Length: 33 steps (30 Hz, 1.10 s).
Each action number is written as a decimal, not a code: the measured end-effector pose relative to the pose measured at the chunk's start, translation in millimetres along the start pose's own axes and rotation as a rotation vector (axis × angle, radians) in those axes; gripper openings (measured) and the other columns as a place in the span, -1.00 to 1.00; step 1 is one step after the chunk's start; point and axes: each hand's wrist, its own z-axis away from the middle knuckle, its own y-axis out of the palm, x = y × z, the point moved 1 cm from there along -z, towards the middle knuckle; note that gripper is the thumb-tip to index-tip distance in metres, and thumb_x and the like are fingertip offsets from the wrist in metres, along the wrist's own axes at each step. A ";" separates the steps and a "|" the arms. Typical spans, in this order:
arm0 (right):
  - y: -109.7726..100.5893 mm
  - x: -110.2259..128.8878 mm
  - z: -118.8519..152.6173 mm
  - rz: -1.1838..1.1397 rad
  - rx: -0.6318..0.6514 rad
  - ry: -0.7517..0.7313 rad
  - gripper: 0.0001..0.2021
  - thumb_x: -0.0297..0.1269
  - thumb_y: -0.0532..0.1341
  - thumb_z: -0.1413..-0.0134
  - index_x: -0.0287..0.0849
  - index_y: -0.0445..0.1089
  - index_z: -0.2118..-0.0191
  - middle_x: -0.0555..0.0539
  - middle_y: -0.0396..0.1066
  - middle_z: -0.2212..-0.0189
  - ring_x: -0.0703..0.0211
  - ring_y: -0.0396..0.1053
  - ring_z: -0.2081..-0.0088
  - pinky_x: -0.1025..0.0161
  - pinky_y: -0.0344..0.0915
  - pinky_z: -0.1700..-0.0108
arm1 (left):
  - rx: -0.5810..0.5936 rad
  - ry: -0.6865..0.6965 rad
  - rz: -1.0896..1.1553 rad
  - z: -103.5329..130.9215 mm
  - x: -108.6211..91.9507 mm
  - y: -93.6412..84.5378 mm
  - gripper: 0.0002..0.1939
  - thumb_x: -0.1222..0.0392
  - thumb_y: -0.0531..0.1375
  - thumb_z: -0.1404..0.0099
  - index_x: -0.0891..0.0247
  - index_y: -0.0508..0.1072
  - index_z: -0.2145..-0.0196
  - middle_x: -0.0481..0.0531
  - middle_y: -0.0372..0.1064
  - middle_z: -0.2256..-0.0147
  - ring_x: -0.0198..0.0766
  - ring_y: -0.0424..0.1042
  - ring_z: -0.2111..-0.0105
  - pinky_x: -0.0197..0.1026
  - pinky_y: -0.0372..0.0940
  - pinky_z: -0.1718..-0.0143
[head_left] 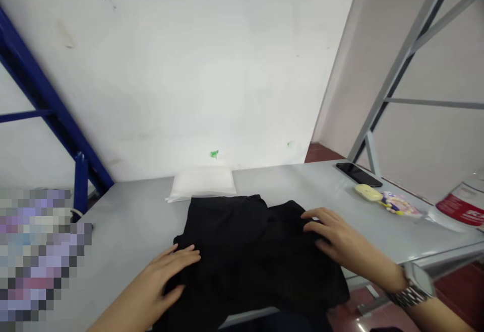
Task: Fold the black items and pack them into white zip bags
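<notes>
A black cloth garment (249, 251) lies bunched at the front of the grey table, part of it hanging over the near edge. Its exact kind cannot be made out. My left hand (162, 276) rests on the garment's left side, fingers stretched out and thumb apart. On the right side, my right hand (333, 236) touches the cloth with fingers spread and slightly bent; a watch (416, 284) is on that wrist. Just behind the garment lies a flat stack of white translucent bags (202, 183).
The grey table (124, 226) meets a white wall. At the right are a black phone (359, 175), a yellow case (368, 192) with a beaded charm (397, 203), and a bottle with a red label (461, 206). A blue metal frame (49, 90) stands left, beside a pixelated area.
</notes>
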 end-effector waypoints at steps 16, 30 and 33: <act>46.2 155.3 -115.7 -0.121 0.129 -0.862 -0.45 -0.16 0.09 -0.18 -0.27 0.04 -0.23 -0.26 0.08 -0.20 0.12 0.13 -0.16 0.24 0.15 -0.13 | -0.310 0.034 -0.348 16.8 -4.4 15.3 -0.67 0.41 0.11 -0.06 0.24 0.43 0.19 0.17 0.44 0.15 -0.03 0.45 0.19 -0.02 0.39 0.18; -1.0 78.8 -140.7 -1.030 0.097 -0.240 -0.55 -0.19 0.18 -0.12 -0.04 0.20 -0.13 -0.11 0.23 -0.12 0.13 0.20 -0.13 0.08 0.12 -0.18 | -0.103 -0.139 -0.354 -68.4 -68.9 -32.2 -0.73 0.43 0.07 -0.09 0.31 0.47 0.26 0.20 0.51 0.33 0.09 0.50 0.27 0.09 0.33 0.22; 1.8 50.1 -159.5 -1.345 0.092 -0.091 -0.48 -0.14 0.20 -0.10 -0.01 0.13 -0.18 -0.11 0.11 -0.21 0.10 0.12 -0.19 0.03 0.07 -0.20 | -0.306 -0.099 0.259 -94.8 -61.9 -60.3 -0.79 0.22 0.13 -0.20 0.24 0.45 0.20 0.14 0.50 0.24 0.05 0.47 0.18 0.03 0.33 0.16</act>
